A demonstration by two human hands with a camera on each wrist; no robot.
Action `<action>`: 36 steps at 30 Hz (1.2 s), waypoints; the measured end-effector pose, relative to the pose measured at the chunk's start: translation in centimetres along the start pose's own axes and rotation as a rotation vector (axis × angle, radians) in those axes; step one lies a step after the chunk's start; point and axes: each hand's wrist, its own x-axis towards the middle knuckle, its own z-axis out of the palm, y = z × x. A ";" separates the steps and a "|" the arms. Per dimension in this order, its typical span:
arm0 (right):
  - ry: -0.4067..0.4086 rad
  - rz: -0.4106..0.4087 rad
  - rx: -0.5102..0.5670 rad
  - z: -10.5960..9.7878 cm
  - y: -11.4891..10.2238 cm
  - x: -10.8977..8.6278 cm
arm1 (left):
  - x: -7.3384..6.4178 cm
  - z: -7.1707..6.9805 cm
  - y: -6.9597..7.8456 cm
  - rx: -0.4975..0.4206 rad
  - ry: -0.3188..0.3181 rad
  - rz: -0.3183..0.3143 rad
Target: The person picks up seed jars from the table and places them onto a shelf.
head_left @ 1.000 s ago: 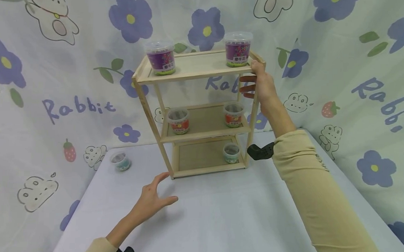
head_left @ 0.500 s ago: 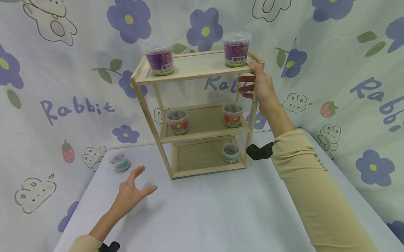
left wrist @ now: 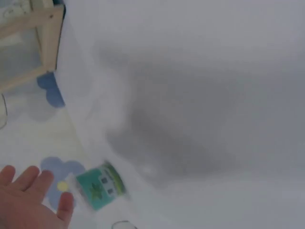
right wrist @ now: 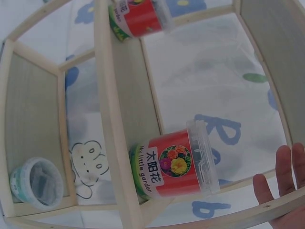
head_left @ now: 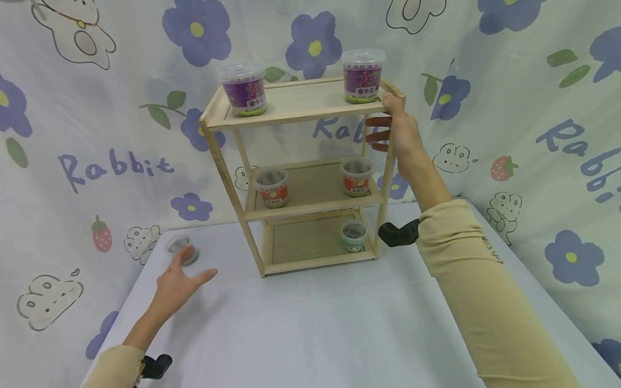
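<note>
My left hand (head_left: pixel 172 286) reaches toward a small teal-labelled plastic cup (head_left: pixel 191 258) at the table's back left. Its thumb and fingers are spread, and a fingertip overlaps the cup in the head view. The left wrist view shows a gap between this hand (left wrist: pixel 28 202) and the cup (left wrist: pixel 99 187). My right hand (head_left: pixel 407 134) holds a three-tier wooden shelf (head_left: pixel 309 96) by its top right corner. The thumb lies on the top edge, and the other fingers pass behind the post. The shelf looks tilted in the head view.
Purple lidded cups (head_left: pixel 247 96) stand at both ends of the top tier. Two red-labelled cups (head_left: pixel 273 191) are on the middle tier. On the bottom tier, a teal cup (head_left: pixel 353 239) stands at the right. A patterned cloth hangs behind the white table (head_left: pixel 305 336).
My left hand has moved left, from beside the shelf's front left foot to the teal cup on the table. My right hand stays at the shelf's corner.
</note>
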 end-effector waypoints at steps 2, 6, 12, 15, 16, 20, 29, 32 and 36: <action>0.001 0.004 -0.001 0.0 0.0 0.0 | 0.6 -0.2 -0.5 -0.002 0.002 -0.016; 0.004 0.010 0.002 0.0 0.0 0.0 | 1.6 -0.5 -1.1 -0.010 0.028 -0.032; 0.005 0.012 0.017 0.0 0.1 0.1 | 3.2 -0.5 -2.0 0.005 0.095 -0.032; 0.004 0.014 0.027 0.0 0.2 0.2 | 4.1 -0.5 -2.6 0.016 0.126 -0.033; 0.004 0.014 0.030 0.0 0.2 0.2 | 4.4 -0.5 -2.7 0.017 0.138 -0.036; 0.005 0.016 0.035 0.0 0.3 0.3 | 5.5 -0.5 -3.1 0.013 0.170 -0.053; 0.011 0.016 0.034 -0.1 0.1 0.5 | 7.6 -0.4 -3.7 0.016 0.158 -0.154; 0.007 0.016 0.028 -0.1 0.1 0.5 | 8.0 -0.3 -4.1 0.023 0.142 -0.177; 0.005 0.015 0.031 0.0 0.2 0.5 | 8.4 0.0 -4.5 0.023 0.130 -0.206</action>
